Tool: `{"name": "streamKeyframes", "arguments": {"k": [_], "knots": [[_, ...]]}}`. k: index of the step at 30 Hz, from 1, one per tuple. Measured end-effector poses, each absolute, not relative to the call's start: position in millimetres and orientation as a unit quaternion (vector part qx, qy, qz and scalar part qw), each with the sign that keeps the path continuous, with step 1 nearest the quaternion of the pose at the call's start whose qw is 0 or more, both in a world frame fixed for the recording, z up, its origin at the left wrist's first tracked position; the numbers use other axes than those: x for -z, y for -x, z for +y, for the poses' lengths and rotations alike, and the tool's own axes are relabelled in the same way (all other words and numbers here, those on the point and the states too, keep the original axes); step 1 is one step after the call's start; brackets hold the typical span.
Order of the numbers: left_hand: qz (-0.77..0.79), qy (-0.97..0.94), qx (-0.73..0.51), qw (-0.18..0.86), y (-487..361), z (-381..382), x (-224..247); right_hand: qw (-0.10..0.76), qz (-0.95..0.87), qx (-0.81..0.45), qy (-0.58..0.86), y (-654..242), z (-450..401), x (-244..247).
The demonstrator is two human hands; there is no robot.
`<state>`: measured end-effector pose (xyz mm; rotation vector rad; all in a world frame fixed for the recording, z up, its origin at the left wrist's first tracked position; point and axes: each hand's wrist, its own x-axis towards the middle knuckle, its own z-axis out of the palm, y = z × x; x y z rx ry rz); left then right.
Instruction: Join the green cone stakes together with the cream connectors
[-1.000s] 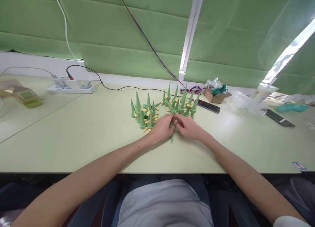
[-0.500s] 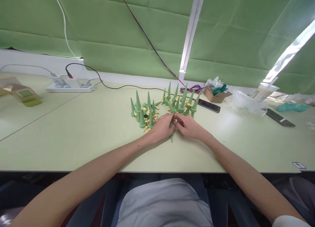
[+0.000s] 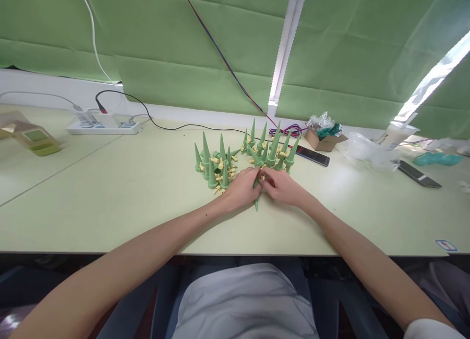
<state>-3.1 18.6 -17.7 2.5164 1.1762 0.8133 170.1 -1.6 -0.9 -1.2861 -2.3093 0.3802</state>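
- The held piece is a pale green cone (image 3: pixel 256 205), slim and smooth, its sharp tip pointing to the near edge of the surface (image 3: pixel 139 197); its wider end is hidden by fingers.
- It lies roughly midway between the surface's near and far edges, just on the near side of the right-hand cluster.
- Two hands meet over it: the left hand (image 3: pixel 242 187) is closed around the cone, while the right hand (image 3: pixel 282 186) has thumb and fingers curled narrow against the left fingertips; what it pinches, if anything, cannot be told.
- Two clusters of similar cones stand between the hands and the far edge: the left cluster (image 3: pixel 212 176) has at least six upright, the right cluster (image 3: pixel 272 155) at least six as well, with one leaning; overlap prevents an exact count.
- Those cones taper from collared, wider bases and look like matte plastic.
- Many small, knobbly, cream-yellow pieces (image 3: pixel 221 164) sit among them, too crowded to count.
- Near the far edge are one white power strip (image 3: pixel 91 130), one open brown cardboard box (image 3: pixel 323 143) holding crinkled clear film, and one flat, glossy dark phone (image 3: pixel 312 156).
- One crumpled, translucent plastic bag (image 3: pixel 362 152) lies farther toward the far right corner.
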Motion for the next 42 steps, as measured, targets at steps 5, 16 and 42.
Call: {"name": "streamKeyframes", "arguments": {"k": [5, 16, 42], "knots": [[0.402, -0.863, -0.278, 0.124, 3.1, 17.8, 17.1, 0.237, -0.841, -0.135, 0.468, -170.3, -1.4, 1.0], [0.411, -0.861, -0.270, 0.130, 3.0, 17.3, 14.9, 0.248, -0.842, -0.136, 0.459, -171.3, -0.1, 3.0], [0.393, -0.831, -0.351, 0.178, 1.4, 14.8, 12.5, 0.391, -0.675, -0.500, 0.376, -162.4, -3.7, -4.0]]}}
